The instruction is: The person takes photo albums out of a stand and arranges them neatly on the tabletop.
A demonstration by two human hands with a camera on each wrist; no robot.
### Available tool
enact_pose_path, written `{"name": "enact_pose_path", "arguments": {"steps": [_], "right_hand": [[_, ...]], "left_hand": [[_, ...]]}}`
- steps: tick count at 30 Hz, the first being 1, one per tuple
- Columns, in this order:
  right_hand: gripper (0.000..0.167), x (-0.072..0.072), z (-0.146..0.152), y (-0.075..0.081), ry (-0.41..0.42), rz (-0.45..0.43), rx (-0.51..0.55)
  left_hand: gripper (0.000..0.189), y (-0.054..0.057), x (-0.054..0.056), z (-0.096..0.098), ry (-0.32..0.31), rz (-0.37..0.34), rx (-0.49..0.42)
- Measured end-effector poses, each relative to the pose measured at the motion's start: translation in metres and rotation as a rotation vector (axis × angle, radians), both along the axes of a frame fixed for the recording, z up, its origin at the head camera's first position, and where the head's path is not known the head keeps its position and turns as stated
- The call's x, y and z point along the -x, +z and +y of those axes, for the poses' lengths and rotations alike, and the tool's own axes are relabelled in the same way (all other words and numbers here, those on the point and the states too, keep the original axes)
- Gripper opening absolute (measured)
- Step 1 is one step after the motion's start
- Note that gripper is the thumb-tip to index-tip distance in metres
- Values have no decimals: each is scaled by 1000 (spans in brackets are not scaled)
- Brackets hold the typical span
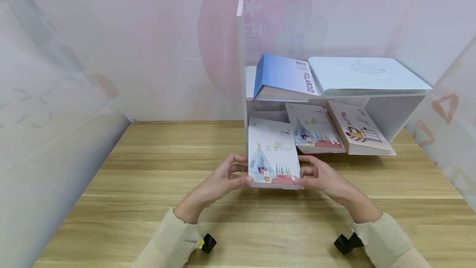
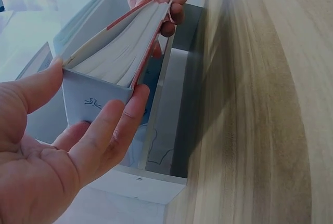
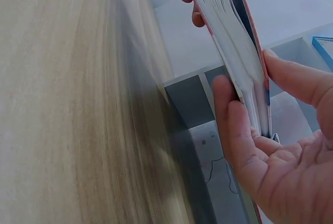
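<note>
Both hands hold a thick white photo album [image 1: 273, 148] with a blue tent drawn on its cover. My left hand [image 1: 222, 175] grips its near left corner, thumb on the cover side and fingers curled under. In the left wrist view that thumb and fingers pinch the spine [image 2: 96, 98]. At the near right corner, my right hand [image 1: 324, 179] pinches the album between thumb and fingers. The right wrist view shows the page edges [image 3: 223, 26] fanned slightly between the covers. The album lies at the left front of a white shelf [image 1: 241, 44], close beside its upright panel.
On the lower level rest a matching tent album [image 1: 312, 125] and a pinkish album [image 1: 358, 127], both jutting forward. A blue POLAROID album [image 1: 284, 75] and a pale whale album [image 1: 368, 73] lie on the upper board. Wooden table [image 1: 167, 168] extends around the shelf.
</note>
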State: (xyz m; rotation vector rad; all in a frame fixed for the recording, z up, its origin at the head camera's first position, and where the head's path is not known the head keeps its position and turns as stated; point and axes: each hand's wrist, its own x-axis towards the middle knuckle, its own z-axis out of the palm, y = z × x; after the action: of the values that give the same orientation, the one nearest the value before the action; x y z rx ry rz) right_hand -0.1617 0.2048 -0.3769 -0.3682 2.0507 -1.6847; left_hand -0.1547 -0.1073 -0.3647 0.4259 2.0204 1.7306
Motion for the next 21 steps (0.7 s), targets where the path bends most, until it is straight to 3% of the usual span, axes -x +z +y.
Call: {"name": "enact_pose_path", "arguments": {"steps": [21], "right_hand": [[84,-12,1,-3,-5,25,-72]], "left_hand": [[69,-4,-7,-5,-24,-5,72]]}}
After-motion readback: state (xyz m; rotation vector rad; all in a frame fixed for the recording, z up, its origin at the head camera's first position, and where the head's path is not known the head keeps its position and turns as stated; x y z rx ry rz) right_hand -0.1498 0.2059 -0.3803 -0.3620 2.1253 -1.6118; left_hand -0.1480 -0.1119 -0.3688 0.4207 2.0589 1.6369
